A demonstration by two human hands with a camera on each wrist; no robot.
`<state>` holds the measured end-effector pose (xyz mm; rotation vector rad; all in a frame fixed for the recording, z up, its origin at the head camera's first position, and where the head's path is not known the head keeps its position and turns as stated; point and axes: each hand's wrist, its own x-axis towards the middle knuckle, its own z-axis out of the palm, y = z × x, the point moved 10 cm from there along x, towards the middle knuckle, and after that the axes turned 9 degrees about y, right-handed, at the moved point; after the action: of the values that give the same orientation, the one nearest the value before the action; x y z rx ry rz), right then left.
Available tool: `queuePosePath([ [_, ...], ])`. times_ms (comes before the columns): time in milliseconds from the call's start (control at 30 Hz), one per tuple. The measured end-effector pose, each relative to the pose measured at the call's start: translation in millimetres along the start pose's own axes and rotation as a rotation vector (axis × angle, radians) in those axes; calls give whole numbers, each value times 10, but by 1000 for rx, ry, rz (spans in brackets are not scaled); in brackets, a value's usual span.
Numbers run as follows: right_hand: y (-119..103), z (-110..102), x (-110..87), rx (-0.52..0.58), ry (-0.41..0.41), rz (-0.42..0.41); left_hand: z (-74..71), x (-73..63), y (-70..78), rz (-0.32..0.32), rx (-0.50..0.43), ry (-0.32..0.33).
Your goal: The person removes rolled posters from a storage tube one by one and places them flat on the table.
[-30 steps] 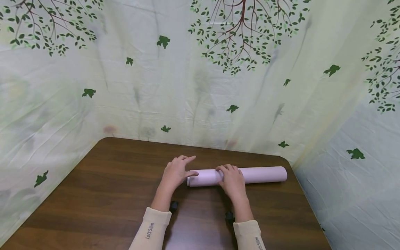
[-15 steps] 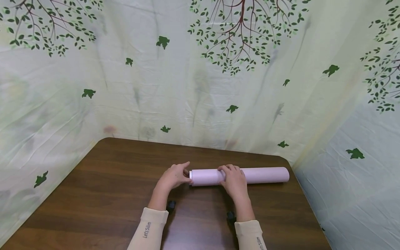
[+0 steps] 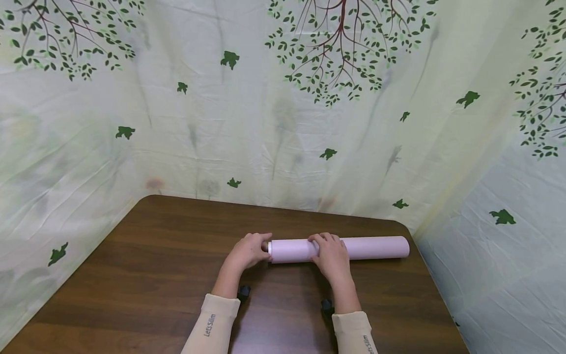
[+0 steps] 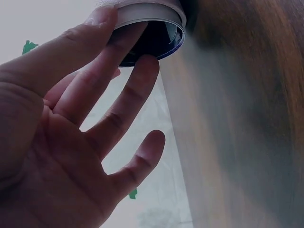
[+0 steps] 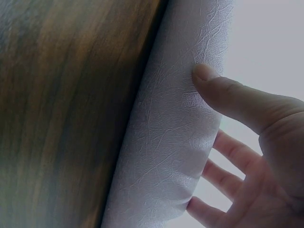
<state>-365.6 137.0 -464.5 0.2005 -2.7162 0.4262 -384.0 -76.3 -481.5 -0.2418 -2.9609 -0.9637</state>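
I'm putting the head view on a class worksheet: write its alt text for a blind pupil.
A lilac roll lies across a brown wooden table, a person's left hand holding its left end, the right hand gripping it near the middle. The sleeves are cream, and a pale, leaf-patterned backdrop is behind the table.

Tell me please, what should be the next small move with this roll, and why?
Probably pinch the white rim gently with the left hand, while the right hand steadies the lilac roll: the left thumb lies at the rim, one left finger reaches into the open end, and the right hand holds the roll's side.
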Motion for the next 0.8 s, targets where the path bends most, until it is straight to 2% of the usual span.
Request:
queuePosePath([
  [333, 5, 7, -8, 10, -14, 7, -32, -1, 6, 45, -19, 24],
  [800, 31, 6, -7, 20, -22, 22, -23, -8, -38, 19, -12, 24],
])
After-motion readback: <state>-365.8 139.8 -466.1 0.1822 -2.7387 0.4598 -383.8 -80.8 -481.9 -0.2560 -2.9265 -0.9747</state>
